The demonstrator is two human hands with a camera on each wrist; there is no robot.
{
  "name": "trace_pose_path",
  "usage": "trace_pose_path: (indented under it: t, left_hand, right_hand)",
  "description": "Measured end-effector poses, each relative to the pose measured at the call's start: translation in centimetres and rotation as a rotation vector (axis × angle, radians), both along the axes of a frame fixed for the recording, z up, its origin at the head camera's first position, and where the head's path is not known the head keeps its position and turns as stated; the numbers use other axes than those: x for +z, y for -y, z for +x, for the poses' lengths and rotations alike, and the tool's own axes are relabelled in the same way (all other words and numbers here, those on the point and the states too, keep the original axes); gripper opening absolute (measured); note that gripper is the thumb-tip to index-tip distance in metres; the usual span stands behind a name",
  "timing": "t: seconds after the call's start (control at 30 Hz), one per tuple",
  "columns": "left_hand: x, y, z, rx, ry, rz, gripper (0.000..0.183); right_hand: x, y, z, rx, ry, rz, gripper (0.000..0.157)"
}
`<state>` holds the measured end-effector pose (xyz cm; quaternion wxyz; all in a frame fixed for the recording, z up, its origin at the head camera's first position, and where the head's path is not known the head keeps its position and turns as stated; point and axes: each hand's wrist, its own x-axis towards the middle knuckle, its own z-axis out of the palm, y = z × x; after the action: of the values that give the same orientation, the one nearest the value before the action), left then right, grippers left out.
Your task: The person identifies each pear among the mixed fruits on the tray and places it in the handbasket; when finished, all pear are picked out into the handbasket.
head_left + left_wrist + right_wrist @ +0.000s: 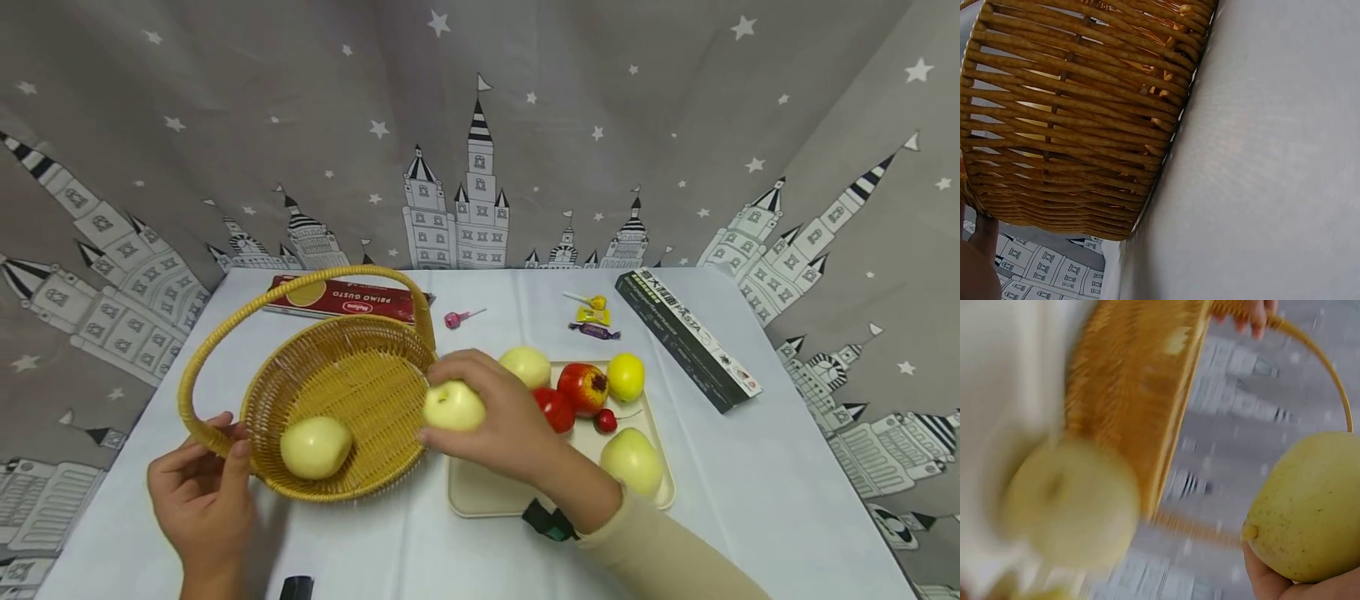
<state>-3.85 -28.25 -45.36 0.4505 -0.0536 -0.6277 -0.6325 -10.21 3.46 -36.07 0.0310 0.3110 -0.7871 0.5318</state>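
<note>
My right hand grips a yellow-green pear just past the right rim of a wicker basket. The same pear fills the right side of the right wrist view, thumb and fingers around its underside. My left hand holds the basket at the base of its arched handle, on the left. In the left wrist view, only a few fingers show beside the woven wall. Another yellow-green fruit lies inside the basket, near its left front wall.
A cream tray at right holds several fruits, including a pomegranate, a lemon, a cherry and a pear. Behind lie a red box, a pink lollipop, wrapped candies and a black pasta box.
</note>
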Motion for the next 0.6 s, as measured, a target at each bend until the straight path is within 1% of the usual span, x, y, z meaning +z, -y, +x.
trace_pose_path:
  t: [0.07, 0.1, 0.13, 0.2, 0.27, 0.3, 0.33, 0.37, 0.43, 0.53, 0.6]
  left_hand:
    - [0.1, -0.1, 0.0, -0.013, 0.0, 0.006, 0.038]
    - [0.3, -0.2, 0.1, -0.011, 0.008, -0.001, 0.037]
    - [0.5, -0.3, 0.1, 0.008, 0.028, -0.03, 0.037]
    - [0.9, -0.6, 0.0, -0.01, 0.022, -0.029, 0.037]
    - [1.3, -0.8, -0.1, -0.032, 0.009, -0.022, 0.037]
    - [1.4, -0.8, -0.1, -0.018, 0.021, -0.036, 0.037]
    - [1.5, -0.9, 0.0, -0.009, 0.028, -0.046, 0.037]
    - [1.5, -0.9, 0.0, -0.024, 0.015, -0.023, 0.037]
    - [1.5, -0.9, 0.2, -0.004, 0.028, -0.03, 0.038]
    - [1.5, -0.8, 0.4, -0.006, 0.026, -0.019, 0.039]
    - [1.6, -0.8, 0.5, -0.013, 0.017, -0.008, 0.039]
  right_hand:
    - [0.3, 2.9, -0.8, 0.052, 0.009, 0.011, 0.045]
    - [0.3, 4.2, -1.1, 0.073, 0.017, 0.023, 0.046]
    - [0.1, 5.5, -1.4, 0.086, 0.019, 0.042, 0.046]
    - [-0.6, 7.9, -1.9, 0.093, 0.014, 0.086, 0.048]
    - [-1.8, 9.7, -2.2, 0.092, 0.016, 0.126, 0.049]
    - [-2.4, 10.4, -2.3, 0.087, 0.015, 0.148, 0.05]
    - [-3.0, 10.9, -2.3, 0.085, 0.012, 0.167, 0.051]
    - [-3.6, 11.3, -2.3, 0.086, 0.011, 0.185, 0.051]
    - [-4.5, 11.8, -2.3, 0.091, 0.008, 0.22, 0.053]
    - [-5.2, 12.1, -2.2, 0.108, -0.005, 0.285, 0.057]
    - [-5.3, 12.2, -2.2, 0.129, -0.02, 0.334, 0.058]
